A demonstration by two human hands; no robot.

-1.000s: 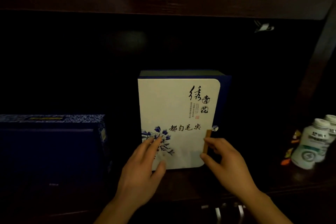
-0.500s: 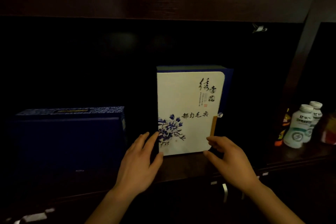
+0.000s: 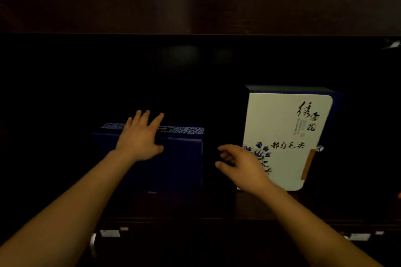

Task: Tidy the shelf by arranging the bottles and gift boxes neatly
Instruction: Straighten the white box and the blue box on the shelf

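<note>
Shelf (image 3: 249, 206) boards of dark wood frame a dim recess, and two gift boxes sit on the lower board. At about 9 o'clock from the middle of the view sits the dark blue box (image 3: 180, 162), low and wide, with a patterned blue-and-white strip along its top. The left hand (image 3: 141, 136) lies over the box's top front edge with its fingers spread wide and flat, the thumb down against the front face; it presses or rests there rather than gripping (whether the fingertips reach the top's far side is lost in the gloom).

At roughly 3 o'clock stands the white box (image 3: 288, 136), upright and taller, with a blue spine and back showing around its pale front, black brush lettering at upper right, a blue flower print at lower left and a tan clasp strip (image 3: 307, 165) near its right edge. The right hand (image 3: 245, 167) hovers in front of that box's lower left corner, fingers loosely curled and half open, holding nothing; it covers part of the flower print, and contact with the box cannot be told. A dark gap separates the two boxes.
</note>
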